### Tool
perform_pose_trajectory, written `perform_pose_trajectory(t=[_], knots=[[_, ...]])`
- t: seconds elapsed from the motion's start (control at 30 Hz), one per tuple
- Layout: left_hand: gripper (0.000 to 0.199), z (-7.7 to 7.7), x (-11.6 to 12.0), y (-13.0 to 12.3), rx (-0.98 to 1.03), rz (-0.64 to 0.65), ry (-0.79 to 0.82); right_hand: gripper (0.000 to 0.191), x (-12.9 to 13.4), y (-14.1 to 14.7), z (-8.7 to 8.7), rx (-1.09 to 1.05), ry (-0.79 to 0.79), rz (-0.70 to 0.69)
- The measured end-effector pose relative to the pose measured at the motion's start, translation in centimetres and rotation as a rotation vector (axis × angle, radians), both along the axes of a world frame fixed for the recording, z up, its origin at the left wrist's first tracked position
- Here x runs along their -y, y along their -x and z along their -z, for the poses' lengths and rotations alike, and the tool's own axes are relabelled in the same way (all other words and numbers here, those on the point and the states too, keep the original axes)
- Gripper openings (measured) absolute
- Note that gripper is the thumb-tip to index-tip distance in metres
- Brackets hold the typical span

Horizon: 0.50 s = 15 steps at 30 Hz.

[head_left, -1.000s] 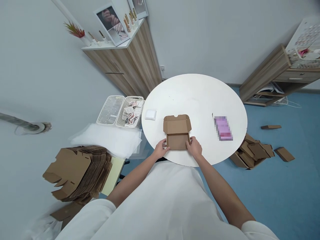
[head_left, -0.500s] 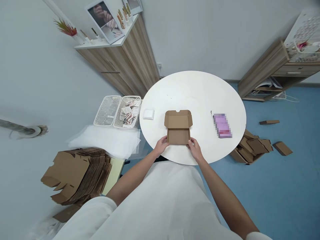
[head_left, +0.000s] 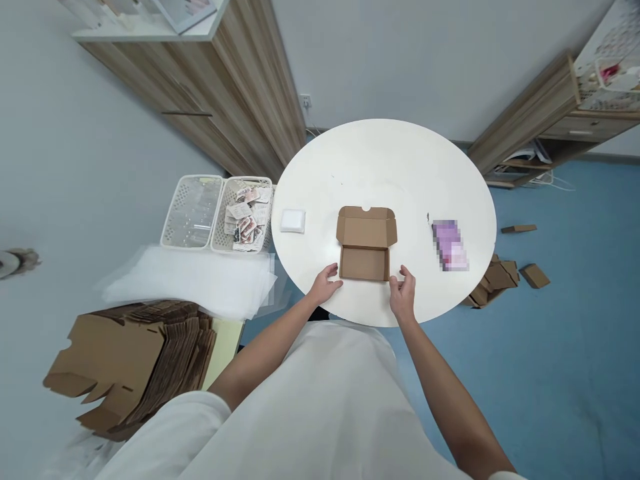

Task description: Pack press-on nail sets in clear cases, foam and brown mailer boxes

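A small brown cardboard box (head_left: pixel 364 264) lies on the round white table (head_left: pixel 385 157), its lid raised and folded back away from me. Nothing shows inside it. At the box's front left corner is my left hand (head_left: pixel 325 285), fingers apart and just off the cardboard. My right hand (head_left: pixel 403 293) is beside the front right corner, its thumb very near the box wall and its fingers loosely curled but apart. Neither hand grips the box. Left of the box sits a small white packet (head_left: pixel 293 221).
On the right lies a pixelated purple item (head_left: pixel 450 245). Two white baskets (head_left: pixel 216 213) stand left of the table, one with printed cards. Below them are translucent sheets (head_left: pixel 190 280) and stacked flat cartons (head_left: pixel 130 360). Folded boxes (head_left: pixel 495 280) fill a carton on the floor at right.
Both hands have let go of the box and moved slightly outward from its front corners. The camera view has shifted, so the surroundings sit differently in the frame.
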<state>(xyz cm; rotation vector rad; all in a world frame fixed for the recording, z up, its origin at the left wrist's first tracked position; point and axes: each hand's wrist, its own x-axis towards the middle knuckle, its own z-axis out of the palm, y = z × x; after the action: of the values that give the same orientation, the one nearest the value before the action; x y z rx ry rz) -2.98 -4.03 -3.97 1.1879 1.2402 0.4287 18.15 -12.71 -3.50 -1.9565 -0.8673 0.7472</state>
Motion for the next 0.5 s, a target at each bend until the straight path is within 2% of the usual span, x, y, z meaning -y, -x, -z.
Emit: perform_pose_trajectory(t=[0.1,0.17,0.27,0.33,0.4,0.5], knots=[[0.060,0.0,-0.8,1.8,-0.014,0.002,-0.042,0.051,-1.1,1.8,-2.2,0.150,-0.125,-0.035],[0.057,-0.1,-2.0,3.6,-0.048,-0.032,-0.106,0.047,-2.9,3.7,-3.6,0.146,-0.145,-0.175],[0.050,-0.4,-4.9,6.7,-0.146,-0.122,-0.207,0.041,-7.0,7.4,-4.8,0.067,-0.081,-0.405],[0.044,-0.4,-7.3,8.7,-0.220,-0.187,-0.268,0.039,-10.1,9.9,-4.9,-0.046,0.004,-0.504],[0.043,-0.2,-9.6,10.3,-0.270,-0.228,-0.315,0.043,-13.1,12.1,-4.4,-0.164,0.090,-0.486],[0.052,0.5,-12.5,11.4,-0.261,-0.259,-0.297,0.051,-16.7,14.5,-3.0,-0.370,0.196,-0.424]])
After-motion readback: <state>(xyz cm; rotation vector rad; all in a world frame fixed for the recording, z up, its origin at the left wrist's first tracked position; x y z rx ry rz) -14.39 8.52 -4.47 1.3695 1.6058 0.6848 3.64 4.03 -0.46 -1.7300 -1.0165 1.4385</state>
